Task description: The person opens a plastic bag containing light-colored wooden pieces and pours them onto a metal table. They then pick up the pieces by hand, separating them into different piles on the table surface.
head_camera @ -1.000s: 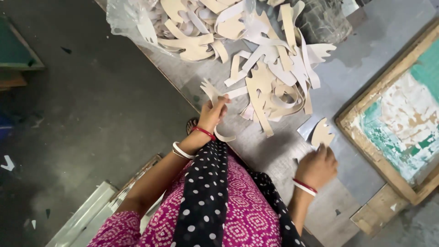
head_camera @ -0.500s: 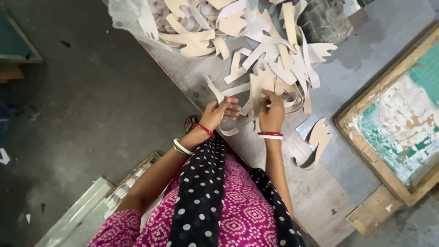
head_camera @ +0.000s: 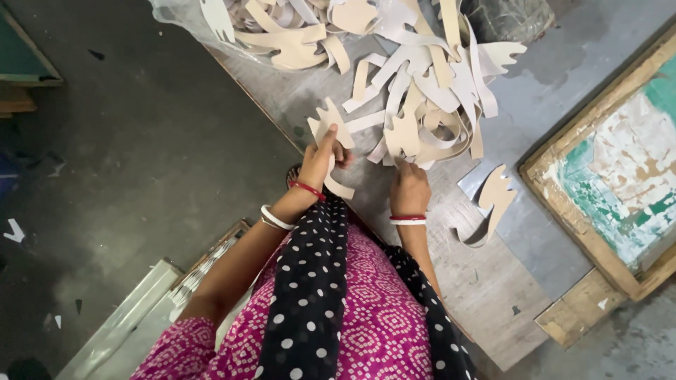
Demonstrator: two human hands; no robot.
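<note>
While the left hand [head_camera: 318, 160] is closed on a tan cut-out piece [head_camera: 329, 130], pinching it between thumb and fingers, the right hand [head_camera: 410, 188] rests at the near edge of the pile of cut-out pieces [head_camera: 422, 105] on the bench [head_camera: 486, 281]. The held piece stands up a little above the bench, just left of the pile, and its lower end pokes out below the wrist. The right hand's fingertips are tucked under the pile, so you cannot tell if they grip a piece or just touch one.

The pile is a jumble of tan and pale strips that lie over each other, and it is hard to see where one ends and the next begins. More pieces sit in a clear plastic bag [head_camera: 176, 17] at the top, and the picture's edge cuts them off. One lone tan piece [head_camera: 493, 200] lies on a grey sheet [head_camera: 535, 232] to the right, apart from the pile. A wooden frame [head_camera: 563, 204] with a green and white middle runs off the right edge. A dotted black scarf [head_camera: 310, 295] hides part of the left arm.
</note>
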